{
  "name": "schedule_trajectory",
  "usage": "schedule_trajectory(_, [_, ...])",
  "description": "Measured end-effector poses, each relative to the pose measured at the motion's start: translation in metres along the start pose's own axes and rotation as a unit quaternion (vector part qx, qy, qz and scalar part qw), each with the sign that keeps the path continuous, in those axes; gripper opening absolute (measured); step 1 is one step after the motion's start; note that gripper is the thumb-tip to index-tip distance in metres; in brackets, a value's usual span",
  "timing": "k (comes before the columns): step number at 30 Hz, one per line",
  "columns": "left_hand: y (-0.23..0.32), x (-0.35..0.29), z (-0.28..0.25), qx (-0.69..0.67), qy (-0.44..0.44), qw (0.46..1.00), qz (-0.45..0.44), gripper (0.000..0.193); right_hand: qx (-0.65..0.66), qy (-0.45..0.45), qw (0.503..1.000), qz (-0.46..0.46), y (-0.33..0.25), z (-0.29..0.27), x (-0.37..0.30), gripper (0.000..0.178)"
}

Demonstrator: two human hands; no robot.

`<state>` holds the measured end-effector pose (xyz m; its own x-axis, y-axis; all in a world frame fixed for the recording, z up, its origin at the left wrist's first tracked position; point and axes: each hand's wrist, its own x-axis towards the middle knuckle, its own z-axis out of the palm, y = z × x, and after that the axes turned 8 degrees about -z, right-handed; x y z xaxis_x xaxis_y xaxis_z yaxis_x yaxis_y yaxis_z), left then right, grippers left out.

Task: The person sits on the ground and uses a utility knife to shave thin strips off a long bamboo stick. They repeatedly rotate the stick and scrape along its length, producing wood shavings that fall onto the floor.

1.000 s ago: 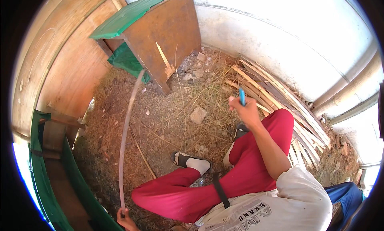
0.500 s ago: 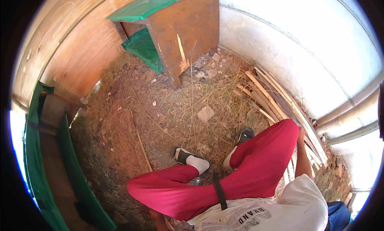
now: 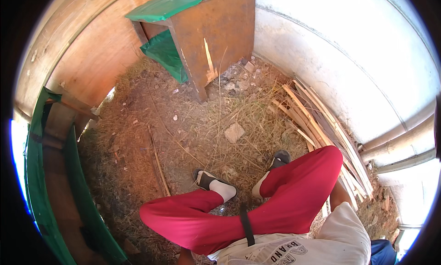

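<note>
I sit with my knees apart, in red trousers (image 3: pixel 294 196) and a white T-shirt (image 3: pixel 340 233). Past the outer side of my right knee my right forearm (image 3: pixel 341 194) reaches down beside a pile of split wooden or bamboo strips (image 3: pixel 317 122). My right hand is hidden behind the knee, so whether it touches a strip does not show. Only a bit of my left forearm (image 3: pixel 185 256) appears below my left thigh; that hand is out of sight. A dark strap (image 3: pixel 246 226) lies across my lap. My feet, in dark sandals (image 3: pixel 215 178), rest on the ground.
Ahead stands a brown wooden cabinet (image 3: pixel 216 40) with a green covered top. A bench-like frame with green covering (image 3: pixel 76 173) runs along the left. Dry grass, a stone block (image 3: pixel 234 133) and a thin stick (image 3: pixel 158 161) lie on the ground. A pale sheet wall (image 3: pixel 340 49) closes the right.
My right hand, partly visible at the outer side of the right knee before, is now hidden behind it. The view has shifted slightly; my left forearm shows a little less.
</note>
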<state>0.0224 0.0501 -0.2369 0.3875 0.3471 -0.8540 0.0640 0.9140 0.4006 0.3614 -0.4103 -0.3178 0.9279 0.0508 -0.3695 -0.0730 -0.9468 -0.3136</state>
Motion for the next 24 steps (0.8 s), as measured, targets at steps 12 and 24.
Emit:
schedule_trajectory(12, [0.009,-0.007,0.045,-0.052,-0.078,0.995,-0.027,0.036,-0.016,0.019,0.999,-0.030,-0.001,-0.010,-0.002,0.031])
schedule_trajectory(24, [0.023,-0.034,-0.005,-0.069,-0.051,0.996,-0.011,0.042,-0.078,0.244,0.958,-0.126,0.004,-0.059,0.015,0.031])
